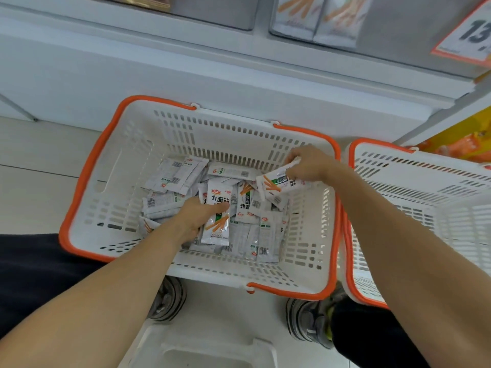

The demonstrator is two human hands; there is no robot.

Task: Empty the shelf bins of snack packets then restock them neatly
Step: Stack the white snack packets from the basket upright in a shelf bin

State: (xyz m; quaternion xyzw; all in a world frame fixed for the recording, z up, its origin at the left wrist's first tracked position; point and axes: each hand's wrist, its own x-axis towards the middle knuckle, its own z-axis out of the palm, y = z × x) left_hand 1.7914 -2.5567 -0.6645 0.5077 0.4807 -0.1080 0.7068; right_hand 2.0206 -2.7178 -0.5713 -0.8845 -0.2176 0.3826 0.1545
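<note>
Baskets: 2, L one (87, 181) w/ packet pile; each hand's fingers curled on 1 packet — L (198, 217), R (309, 166).

Glossy foil-like snack packets (215, 216) — slotted matt white plastic basket (127, 166), orange rim.

You have flat white foil snack packets (255, 235) heaped loosely in the white slotted plastic basket with orange rim (87, 166) — some face up, some barcode up. One packet with orange stick artwork (215, 216) lies face up near the middle; another (276, 183) is tilted, lifted at the far right.
</note>
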